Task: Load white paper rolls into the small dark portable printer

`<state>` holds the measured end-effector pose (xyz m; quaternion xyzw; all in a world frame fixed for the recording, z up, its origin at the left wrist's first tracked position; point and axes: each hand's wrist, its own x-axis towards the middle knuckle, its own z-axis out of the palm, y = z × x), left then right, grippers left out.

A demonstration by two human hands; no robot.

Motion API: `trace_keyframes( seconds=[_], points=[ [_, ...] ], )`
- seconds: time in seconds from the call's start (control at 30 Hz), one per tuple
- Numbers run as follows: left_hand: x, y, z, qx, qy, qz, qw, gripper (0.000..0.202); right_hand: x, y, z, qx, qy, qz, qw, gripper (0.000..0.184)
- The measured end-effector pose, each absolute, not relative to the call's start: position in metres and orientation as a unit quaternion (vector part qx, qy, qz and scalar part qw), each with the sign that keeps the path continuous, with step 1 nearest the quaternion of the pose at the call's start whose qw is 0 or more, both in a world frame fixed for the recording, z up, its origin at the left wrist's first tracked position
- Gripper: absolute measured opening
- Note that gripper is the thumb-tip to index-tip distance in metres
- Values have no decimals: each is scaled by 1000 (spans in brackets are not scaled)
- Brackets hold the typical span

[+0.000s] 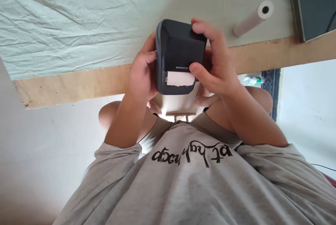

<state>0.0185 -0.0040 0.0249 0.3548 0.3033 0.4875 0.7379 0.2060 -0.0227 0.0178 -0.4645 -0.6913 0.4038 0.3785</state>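
Between my hands is a black portable label printer (182,48) with small lettering on its lid, held above the near edge of the table. A torn-edged strip of white paper (180,78) sticks out of its slot. My left hand (144,67) is closed round the printer's left side, thumb against the edge, other fingers hidden beneath. Gripping its right side is my right hand (216,56), with one finger on the far right corner and the thumb near the paper. The printer's underside is out of sight.
A white paper roll (250,20) stands on the table to the right. Beyond it lies a dark flat panel with a frame (315,6). Wrinkled pale cloth (65,25) covers the table, leaving its wooden edge (73,86) bare. A plastic bottle (253,80) lies below the table.
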Motion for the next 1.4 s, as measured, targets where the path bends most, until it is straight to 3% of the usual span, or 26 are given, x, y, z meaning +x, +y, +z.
trace_keyframes(
  seconds=[0.13, 0.33, 0.5, 0.67, 0.83, 1.2, 1.4],
  points=[
    [17, -4, 23, 369, 325, 483, 724, 24, 204, -22, 21, -436, -733, 344, 393, 55],
    [12, -8, 20, 411, 370, 460, 695, 36, 204, -23, 18, -402, -762, 290, 417, 73],
    [13, -9, 17, 407, 384, 460, 690, 49, 205, -22, 18, -406, -768, 300, 395, 75],
    [12, -6, 15, 397, 362, 467, 703, 47, 205, -21, 19, -410, -762, 316, 389, 75],
    [14, -8, 31, 377, 405, 434, 711, 31, 206, -23, 22, -422, -768, 314, 364, 75],
    [17, -9, 30, 355, 405, 460, 707, 34, 209, -24, 25, -447, -774, 302, 332, 73],
    [19, -10, 27, 390, 346, 476, 708, 41, 209, -20, 35, -497, -763, 134, 392, 65]
  ],
)
